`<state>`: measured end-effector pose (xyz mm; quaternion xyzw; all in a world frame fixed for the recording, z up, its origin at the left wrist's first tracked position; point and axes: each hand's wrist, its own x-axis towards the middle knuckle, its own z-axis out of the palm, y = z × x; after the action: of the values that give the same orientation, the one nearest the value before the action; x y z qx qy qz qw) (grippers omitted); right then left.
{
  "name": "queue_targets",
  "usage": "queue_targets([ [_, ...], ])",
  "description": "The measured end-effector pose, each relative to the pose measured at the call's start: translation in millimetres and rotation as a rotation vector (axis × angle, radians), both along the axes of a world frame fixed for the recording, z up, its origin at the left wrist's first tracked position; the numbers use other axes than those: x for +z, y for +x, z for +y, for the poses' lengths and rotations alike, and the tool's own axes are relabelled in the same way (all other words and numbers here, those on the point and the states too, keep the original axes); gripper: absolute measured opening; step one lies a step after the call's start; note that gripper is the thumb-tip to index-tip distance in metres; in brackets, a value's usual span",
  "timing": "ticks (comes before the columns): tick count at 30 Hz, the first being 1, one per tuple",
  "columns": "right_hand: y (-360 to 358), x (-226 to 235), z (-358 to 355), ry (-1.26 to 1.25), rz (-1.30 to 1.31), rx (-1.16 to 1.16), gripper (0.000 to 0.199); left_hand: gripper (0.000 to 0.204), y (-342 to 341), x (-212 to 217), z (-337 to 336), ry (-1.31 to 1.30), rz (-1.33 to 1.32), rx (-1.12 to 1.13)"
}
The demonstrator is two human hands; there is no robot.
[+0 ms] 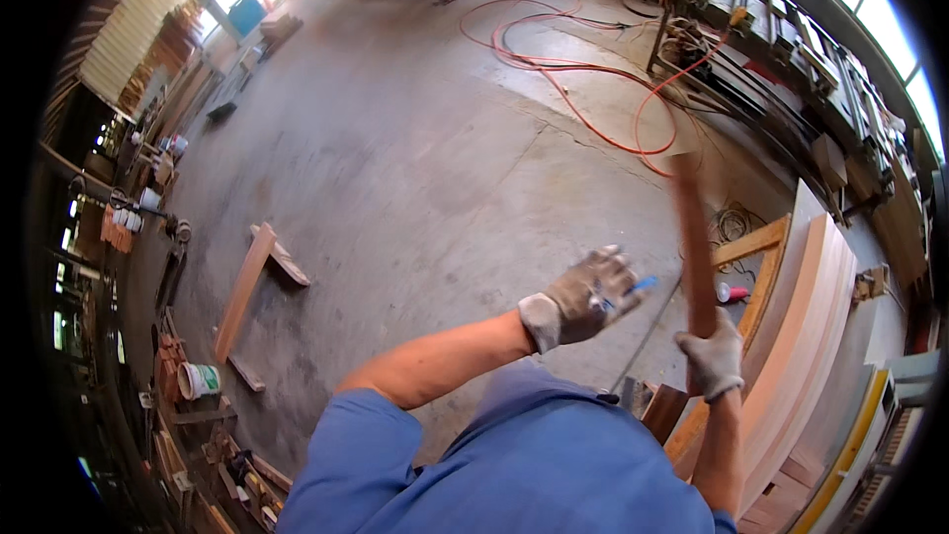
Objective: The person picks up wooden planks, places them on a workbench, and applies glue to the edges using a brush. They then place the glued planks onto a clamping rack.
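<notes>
Underfoot, a wide grey concrete floor (415,168) fills most of the workshop, cracked across the middle. On it, toward the far right, an orange hose (583,69) lies in loose loops and runs off toward a long cluttered workbench (781,49) along the right wall. Nearer, at the person's right, a stack of pale curved wooden panels (806,336) stands on edge, with a plain timber frame (756,242) leaning just behind it. Over on the left, a wooden plank (242,292) lies on the floor with short offcuts touching its ends, and a small white bucket (200,379) sits near the shelving at the left wall.

The person, in a blue shirt (534,465), wears grey work gloves on both hands. The right hand (714,354) is closed round the lower end of a reddish-brown wooden stick (694,247), which rises nearly upright from the fist and blurs toward its top. The left hand (590,297) is raised just left of the stick, apart from it, fingers curled on a small blue pen-like object (641,286) whose tip pokes out toward the stick. A little red-and-white can (732,293) lies on the floor just right of the stick.
</notes>
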<state>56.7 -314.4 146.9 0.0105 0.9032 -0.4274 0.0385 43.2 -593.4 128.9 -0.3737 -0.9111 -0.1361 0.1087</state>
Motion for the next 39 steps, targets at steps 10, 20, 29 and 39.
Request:
queue_targets([
  [10, -46, 7, -172, 0.503, 0.004, 0.79, 0.056, 0.025, -16, 2, -90, -0.301, -0.477, 0.136],
  [20, -117, 17, -299, -0.093, 0.255, 0.959, 0.026, 0.014, -67, -113, -144, 0.033, -0.748, 0.401],
  [29, -240, -6, -346, -0.119, 0.141, 0.965, 0.016, 0.013, -151, -54, -195, -0.288, -0.741, 0.537],
  [39, -327, -29, -439, -0.217, -0.312, 0.977, 0.021, 0.017, -218, -37, -276, -0.331, -0.662, 0.724],
])
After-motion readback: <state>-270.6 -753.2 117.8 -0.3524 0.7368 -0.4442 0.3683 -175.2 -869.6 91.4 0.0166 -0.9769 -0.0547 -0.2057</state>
